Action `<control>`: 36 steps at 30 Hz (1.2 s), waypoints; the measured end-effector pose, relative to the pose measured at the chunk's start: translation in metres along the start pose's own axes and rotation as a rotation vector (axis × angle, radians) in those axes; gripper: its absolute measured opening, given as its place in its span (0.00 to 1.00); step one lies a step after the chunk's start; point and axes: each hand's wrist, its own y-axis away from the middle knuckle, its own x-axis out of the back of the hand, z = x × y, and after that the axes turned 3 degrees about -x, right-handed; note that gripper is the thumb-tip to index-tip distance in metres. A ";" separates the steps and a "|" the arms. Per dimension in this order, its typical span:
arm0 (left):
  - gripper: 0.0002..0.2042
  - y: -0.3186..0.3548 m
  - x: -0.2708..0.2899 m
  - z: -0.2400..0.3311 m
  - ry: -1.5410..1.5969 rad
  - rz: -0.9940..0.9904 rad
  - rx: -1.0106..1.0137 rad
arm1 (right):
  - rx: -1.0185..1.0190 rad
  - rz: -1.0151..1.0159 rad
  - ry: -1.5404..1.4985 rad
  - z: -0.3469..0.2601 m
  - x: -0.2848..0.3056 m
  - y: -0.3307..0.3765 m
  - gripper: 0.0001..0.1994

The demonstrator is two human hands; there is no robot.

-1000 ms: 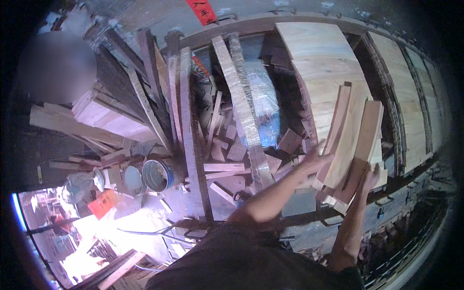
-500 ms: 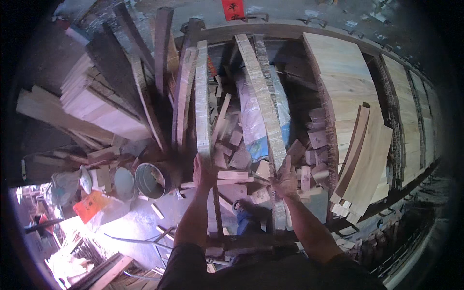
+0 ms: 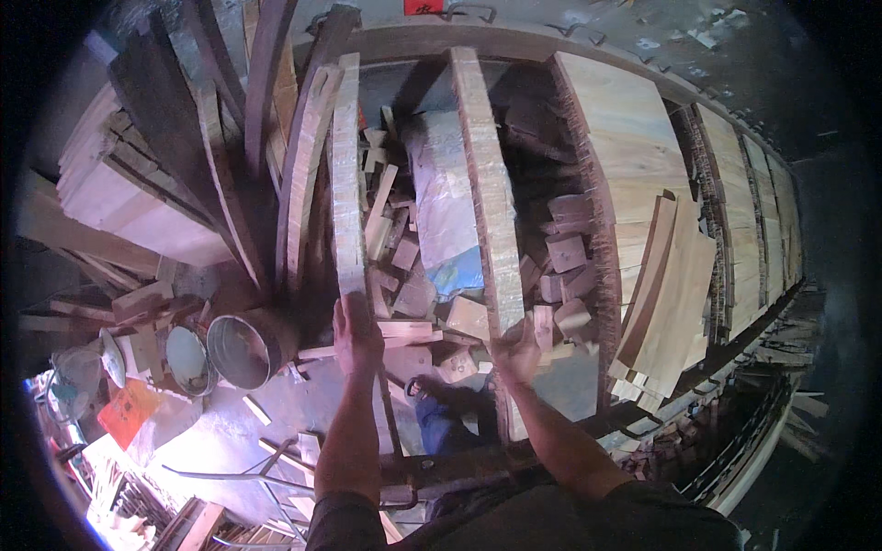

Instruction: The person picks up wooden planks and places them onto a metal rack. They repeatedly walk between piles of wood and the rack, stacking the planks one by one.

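Two long wooden bars with pale, shiny streaks on top run away from me across a dark frame. My left hand (image 3: 356,338) grips the near end of the left wooden bar (image 3: 347,184), its thumb side partly hidden. My right hand (image 3: 516,351) is closed round the near part of the right wooden bar (image 3: 489,184), fingers along one side and thumb on the other. Between and below the bars lie a crumpled whitish-and-blue sack (image 3: 446,184) and several loose wood blocks (image 3: 469,317).
Joined light wood panels (image 3: 625,119) lie on the frame at right, with curved boards (image 3: 675,303) on top. Dark planks (image 3: 165,119) lean at left. A metal bucket (image 3: 243,351) and an orange sheet (image 3: 127,411) are on the floor. Bent metal rods (image 3: 248,476) lie near my left arm.
The right bar has turned and shifted left, now covering the strip seen beside it before. My right hand moved with it. The whole view has shifted, so the left bar appears further left.
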 end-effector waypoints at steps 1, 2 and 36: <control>0.32 0.000 0.001 -0.001 -0.043 -0.011 0.018 | 0.060 0.060 0.007 -0.004 -0.007 -0.003 0.36; 0.32 0.002 0.002 -0.003 -0.086 -0.023 0.036 | 0.035 0.029 0.010 -0.006 -0.011 -0.007 0.35; 0.29 -0.009 0.029 -0.023 0.097 0.008 0.087 | 0.333 -0.650 -0.449 -0.459 -0.151 -0.350 0.40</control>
